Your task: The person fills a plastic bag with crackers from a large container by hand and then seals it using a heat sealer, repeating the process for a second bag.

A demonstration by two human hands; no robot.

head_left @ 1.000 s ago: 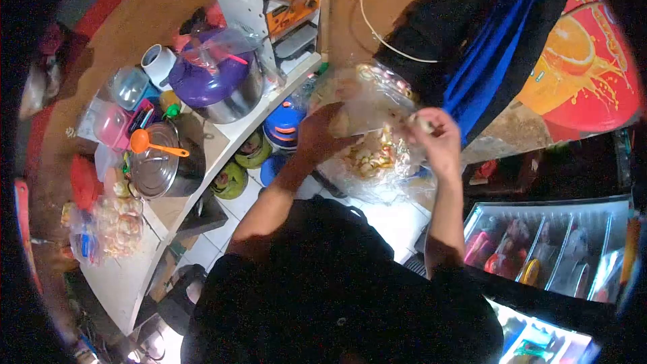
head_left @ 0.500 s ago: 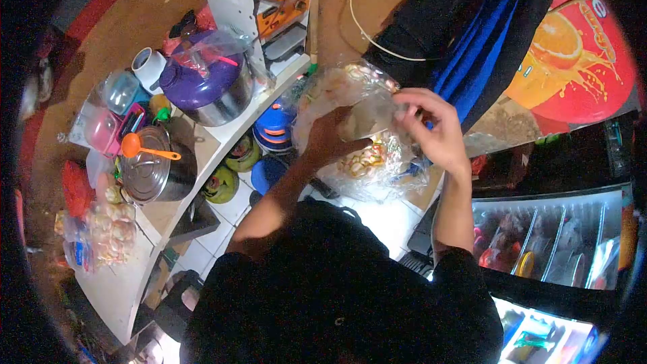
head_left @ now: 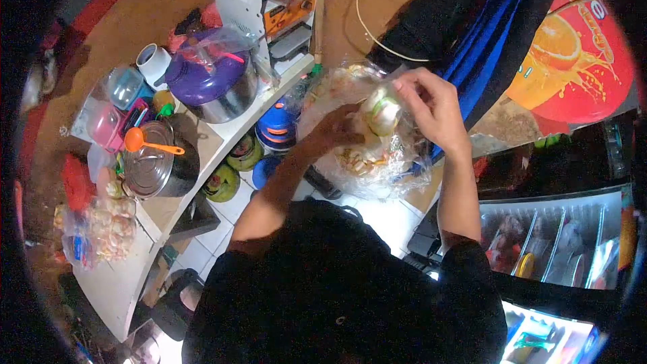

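Note:
A small clear plastic bag with whitish and pale green contents [head_left: 383,114] hangs in front of me. My right hand [head_left: 435,104] pinches its gathered top between thumb and fingers. My left hand [head_left: 335,126], in shadow, curls against the bag's left side; its fingertips are partly hard to make out. Beneath both hands lies a large crinkled clear plastic bag [head_left: 391,178], with several small packs of white, yellow and red contents showing through it. What exactly the packs contain is too blurred to tell.
On the left counter [head_left: 219,141] stand a purple-lidded pot [head_left: 209,81], a steel pot [head_left: 151,168] with an orange ladle [head_left: 151,143], plastic containers [head_left: 125,87] and bagged packs [head_left: 111,229]. A blue-and-black cloth [head_left: 478,40] hangs at right, above a glass-topped case [head_left: 552,236].
The small bag has turned upright, and its whitish-green contents now show. My right hand has moved slightly up, while my left hand has drawn back a little along the bag's side.

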